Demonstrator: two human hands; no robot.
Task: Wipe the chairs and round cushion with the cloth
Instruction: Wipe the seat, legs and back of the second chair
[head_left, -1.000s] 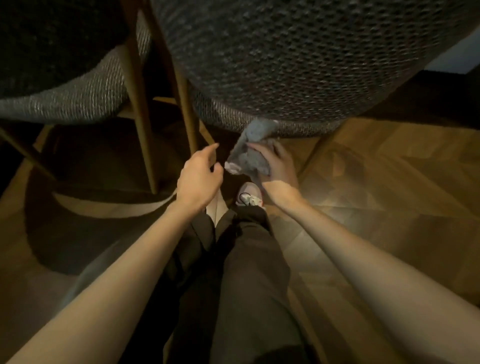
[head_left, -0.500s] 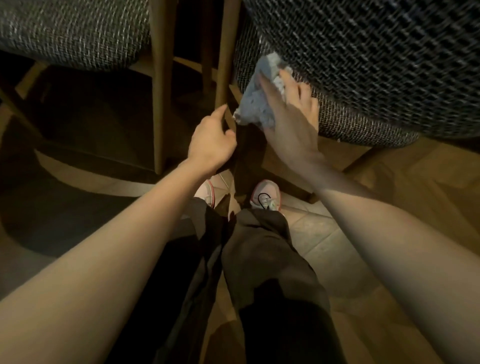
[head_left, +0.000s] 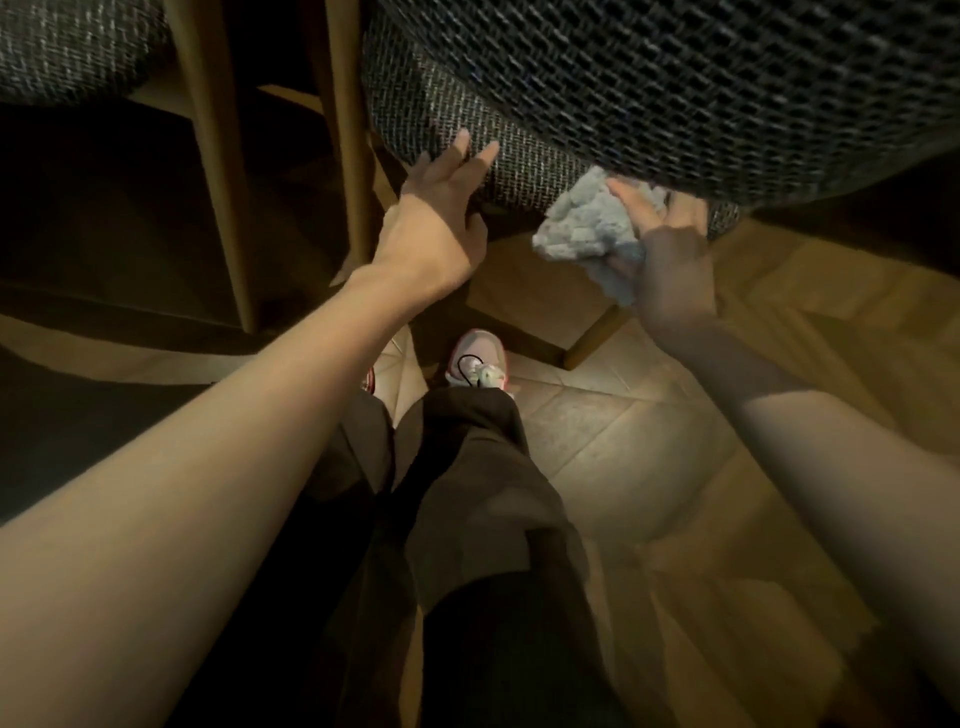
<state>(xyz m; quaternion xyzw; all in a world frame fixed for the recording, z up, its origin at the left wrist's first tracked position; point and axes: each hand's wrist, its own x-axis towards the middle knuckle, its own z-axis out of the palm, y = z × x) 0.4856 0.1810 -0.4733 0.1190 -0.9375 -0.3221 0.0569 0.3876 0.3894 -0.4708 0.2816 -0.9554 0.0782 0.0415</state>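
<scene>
R hand (head_left: 670, 249) is gripping crumpled light-grey cloth (head_left: 587, 223), pressing it vs lower edge of dark grey woven-fabric chair (head_left: 675, 93). L hand (head_left: 436, 218), fingers straight, holding nothing, is touching same edge, left of cloth. Left of that chair: second grey woven chair (head_left: 67, 52), w/ pale wooden legs (head_left: 348, 130) standing between.

No text, label, brand, number or sign can be read anywhere in the head view. The woven fabric, the cloth, the shoes and the floor carry no writing that is visible.
</scene>
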